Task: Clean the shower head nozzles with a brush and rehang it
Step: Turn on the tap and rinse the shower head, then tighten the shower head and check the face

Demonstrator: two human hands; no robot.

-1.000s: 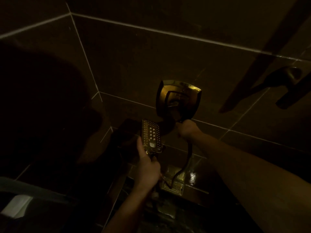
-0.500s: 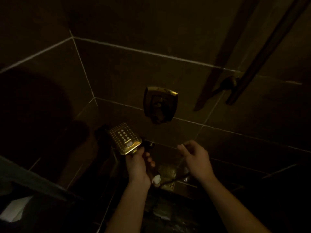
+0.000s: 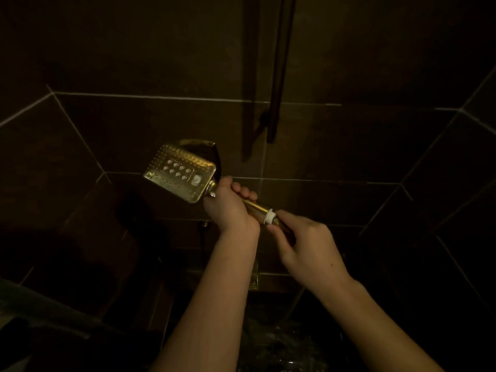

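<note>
Shower head (image 3: 180, 174) raised since half-second ago; left hand (image 3: 228, 208) clamps handle, right hand (image 3: 306, 244) fingers (image 3: 276, 232) now pinch threaded end (image 3: 269, 216) at 4 o'clock; brushing unstarted.

Dim rm, dark tiled wall (image 3: 349, 146), pale grout.

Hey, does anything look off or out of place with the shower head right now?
Yes. The shower head is off its mount, gripped at the neck by the left hand. At the handle's lower end, white threads show bare, and the right hand is at that joint. No brush is visible.
</note>
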